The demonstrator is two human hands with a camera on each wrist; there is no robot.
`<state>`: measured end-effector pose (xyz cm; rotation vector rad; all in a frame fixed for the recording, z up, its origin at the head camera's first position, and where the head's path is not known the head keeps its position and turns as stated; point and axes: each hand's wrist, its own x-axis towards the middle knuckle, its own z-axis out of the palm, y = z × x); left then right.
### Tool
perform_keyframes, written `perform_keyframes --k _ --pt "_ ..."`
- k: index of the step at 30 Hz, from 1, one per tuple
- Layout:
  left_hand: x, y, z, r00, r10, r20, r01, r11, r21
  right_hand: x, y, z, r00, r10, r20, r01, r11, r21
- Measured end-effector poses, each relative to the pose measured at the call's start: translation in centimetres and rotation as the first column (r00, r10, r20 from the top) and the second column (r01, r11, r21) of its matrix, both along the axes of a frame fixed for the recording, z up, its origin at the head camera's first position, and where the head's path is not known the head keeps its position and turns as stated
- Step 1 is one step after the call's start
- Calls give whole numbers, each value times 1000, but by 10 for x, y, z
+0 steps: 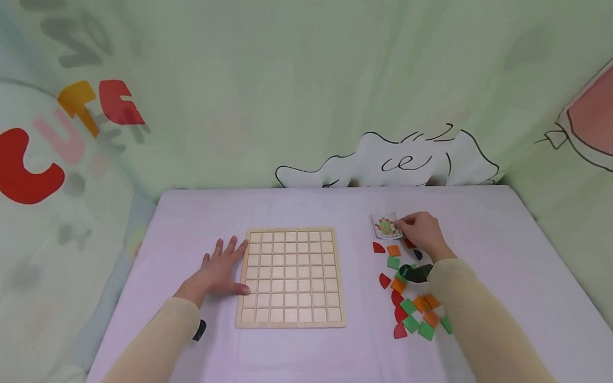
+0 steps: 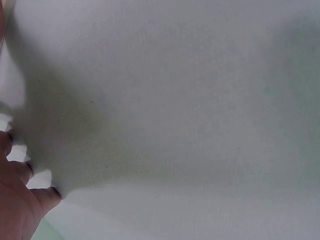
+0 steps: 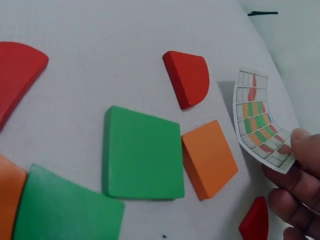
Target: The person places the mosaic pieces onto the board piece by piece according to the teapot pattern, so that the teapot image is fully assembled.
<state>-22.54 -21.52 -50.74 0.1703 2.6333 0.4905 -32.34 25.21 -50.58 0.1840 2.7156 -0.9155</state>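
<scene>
A small pattern card (image 1: 386,226) with a printed grid of red, orange and green shapes is pinched at its near right corner between the thumb and fingers of my right hand (image 1: 423,232). In the right wrist view the card (image 3: 259,122) curves upward from that grip. My left hand (image 1: 222,271) lies with fingers spread at the left edge of a square wooden grid board (image 1: 291,279), thumb and fingertips right at its rim. The left wrist view shows some left fingers (image 2: 47,197) on the cloth.
Flat blocks lie loosely right of the board: green squares (image 3: 145,155), orange squares (image 3: 210,160) and red quarter-rounds (image 3: 187,77). A dark blue piece (image 1: 417,254) lies below the right hand. A pale cloth covers the table (image 1: 302,360); a printed curtain (image 1: 303,90) hangs behind it.
</scene>
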Motion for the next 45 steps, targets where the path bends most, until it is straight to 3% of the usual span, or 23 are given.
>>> perform_keyframes --k 6,13,19,28,45 --pt "5 1 -1 1000 3 0 -3 1000 13 3 4 1 1000 -11 -17 11 1000 22" --pt "1 -3 -12 1000 14 -16 -14 1000 16 12 -3 4 1000 -22 -19 22 1000 5" --pt "6 -1 3 1000 13 5 -13 1000 18 22 -18 3 999 0 -48 0 1000 1" --pt "3 1 0 1000 22 -1 -22 1000 -4 37 -46 2 999 -6 -51 3 998 -62" --pt "3 0 -2 1000 27 -11 -27 1000 5 47 -83 -1 997 -48 -66 46 999 -25"
